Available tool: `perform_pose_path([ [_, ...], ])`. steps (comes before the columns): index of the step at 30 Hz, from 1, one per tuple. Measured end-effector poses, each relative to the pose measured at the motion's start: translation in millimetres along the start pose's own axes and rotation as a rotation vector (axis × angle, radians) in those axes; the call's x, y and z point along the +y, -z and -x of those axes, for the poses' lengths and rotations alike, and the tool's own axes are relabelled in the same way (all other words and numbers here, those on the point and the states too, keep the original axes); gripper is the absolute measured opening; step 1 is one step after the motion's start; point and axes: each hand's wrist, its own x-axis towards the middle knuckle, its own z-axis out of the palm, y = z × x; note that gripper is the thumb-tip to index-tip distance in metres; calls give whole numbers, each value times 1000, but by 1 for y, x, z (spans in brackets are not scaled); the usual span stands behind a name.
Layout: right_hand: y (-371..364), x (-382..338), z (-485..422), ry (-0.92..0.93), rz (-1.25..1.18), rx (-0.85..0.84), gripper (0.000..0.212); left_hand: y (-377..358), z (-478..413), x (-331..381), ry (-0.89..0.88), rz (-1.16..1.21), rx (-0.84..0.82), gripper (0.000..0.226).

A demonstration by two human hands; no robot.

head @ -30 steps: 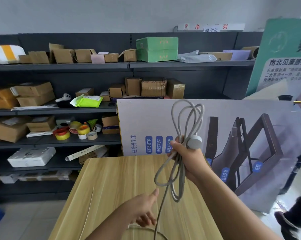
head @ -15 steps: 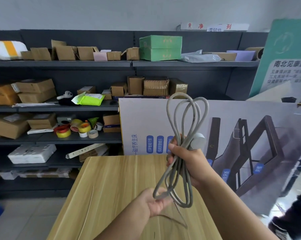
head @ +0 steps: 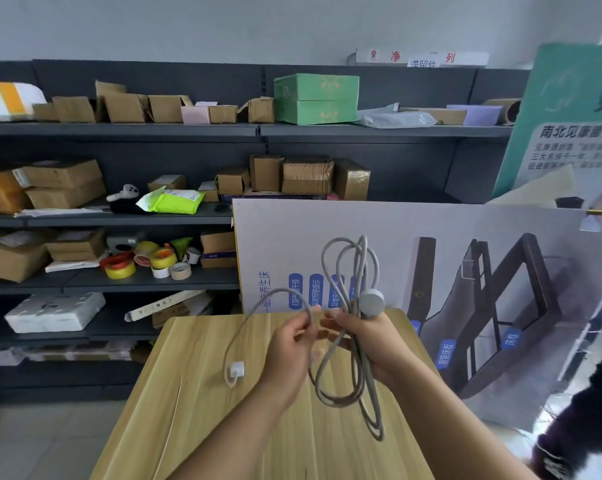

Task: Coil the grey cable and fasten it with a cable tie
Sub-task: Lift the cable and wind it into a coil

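Note:
My right hand (head: 375, 341) grips the grey cable (head: 356, 393) as a bundle of several loops, above the wooden table (head: 195, 410). Loops stick up over the fist and hang down below it. A round grey puck end (head: 371, 302) rests at the top of that hand. My left hand (head: 289, 351) pinches the loose strand close to the bundle. From it the strand arcs left and down to a small white plug (head: 237, 370) that dangles over the table. No cable tie is visible.
A printed board (head: 465, 271) leans against the table's far and right side. Dark shelves (head: 119, 282) with cardboard boxes and tape rolls (head: 143, 263) stand behind. A dark-clothed person (head: 583, 427) is at the lower right edge.
My right hand has lowered the bundle toward the table. My left hand rose from the bottom of the loops to beside the right hand, and the loose end with its white plug swung up on the left.

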Motion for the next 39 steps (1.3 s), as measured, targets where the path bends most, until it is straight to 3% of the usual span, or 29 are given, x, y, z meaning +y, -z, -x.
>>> perform_pose_path([
  [2, -4, 3, -2, 12, -25, -39, 16, -1, 2, -6, -189, -297, -75, 32],
  [7, -3, 6, -4, -16, -42, -91, 14, 9, 5, -6, -483, -761, -109, 41],
  [10, 0, 10, -4, -43, -44, -115, 21, 21, -3, 2, -743, -1186, -9, 33],
  [12, 0, 13, -3, -57, -53, -114, 16, 30, -8, 6, -830, -1083, 19, 33],
  [13, 1, 15, -4, -63, -72, -106, 10, 35, -7, 6, -772, -881, 17, 33],
  [15, 4, 15, -6, -58, -110, -86, 17, 40, -3, 0, -474, -398, 28, 32],
  [16, 5, 11, -5, -45, -111, -88, 18, 40, -3, -7, -321, -266, 50, 37],
  [20, 3, -6, 3, -13, -139, -261, 17, 35, -16, -41, 18, -507, -61, 81],
  [23, -3, -18, 13, 13, -133, -371, 16, 24, -30, -53, 164, -561, -79, 66],
  [26, -4, -27, 18, 50, -131, -365, 15, 21, -33, -61, 154, -516, -94, 26],
  [30, 14, -35, 13, 120, -159, -236, 19, 37, -30, -66, 83, -476, -76, 33],
  [35, 40, -24, 5, 135, 162, 5, 12, 32, -18, -15, -21, -153, 96, 25],
  [39, 19, 1, 2, 70, 154, 59, 21, 3, -5, 27, -128, -171, -49, 21],
])
